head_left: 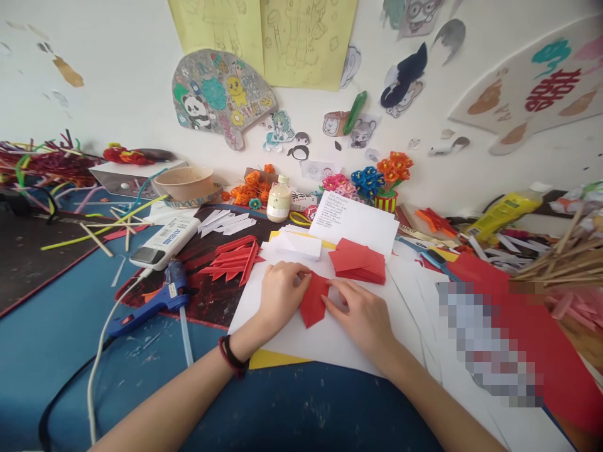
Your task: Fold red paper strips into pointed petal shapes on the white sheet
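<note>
A partly folded piece of red paper (313, 306) lies over white sheets (257, 295), its lower end coming to a point. My left hand (282, 292) is closed at its upper left edge, thumb and fingers pressed on the paper. On the other side, my right hand (365, 314) holds the right edge with thumb and index finger. Just behind my right hand sits a stack of red paper squares (360, 267). Folded red paper pieces (235, 258) lie beyond my left hand to the left. Between these groups rests a pile of white paper (298, 245).
A blue glue gun (162, 298) with its cable and a white power bank (164, 242) stand at left. Behind are a glue bottle (279, 201), a handwritten sheet (353, 220), a bowl (186, 182) and orange flowers (394, 168). Large red paper (532, 339) lies at right.
</note>
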`<act>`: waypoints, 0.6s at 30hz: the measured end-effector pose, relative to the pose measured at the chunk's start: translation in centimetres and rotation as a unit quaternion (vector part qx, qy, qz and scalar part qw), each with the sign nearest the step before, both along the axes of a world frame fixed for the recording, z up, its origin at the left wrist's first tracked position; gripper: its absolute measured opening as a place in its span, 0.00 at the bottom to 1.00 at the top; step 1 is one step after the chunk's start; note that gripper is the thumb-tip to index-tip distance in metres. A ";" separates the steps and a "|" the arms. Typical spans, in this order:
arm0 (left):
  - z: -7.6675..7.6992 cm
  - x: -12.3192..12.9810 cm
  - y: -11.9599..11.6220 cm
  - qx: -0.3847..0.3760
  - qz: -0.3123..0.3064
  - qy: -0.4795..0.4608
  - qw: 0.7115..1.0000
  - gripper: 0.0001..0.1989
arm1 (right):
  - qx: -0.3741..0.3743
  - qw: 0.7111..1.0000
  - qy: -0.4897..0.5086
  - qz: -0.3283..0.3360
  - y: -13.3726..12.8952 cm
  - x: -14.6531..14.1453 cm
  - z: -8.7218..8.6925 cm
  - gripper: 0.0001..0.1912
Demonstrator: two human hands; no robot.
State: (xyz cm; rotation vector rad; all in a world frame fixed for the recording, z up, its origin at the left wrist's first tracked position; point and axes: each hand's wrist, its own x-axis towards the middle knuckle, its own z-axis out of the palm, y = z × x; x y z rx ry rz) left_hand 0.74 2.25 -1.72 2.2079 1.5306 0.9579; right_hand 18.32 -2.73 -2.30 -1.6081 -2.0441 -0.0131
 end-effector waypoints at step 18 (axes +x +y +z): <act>-0.5 -1.0 1.2 0.087 -0.132 0.112 0.981 0.10 | 0.000 1.000 -0.026 0.008 0.1 0.5 -0.4 0.15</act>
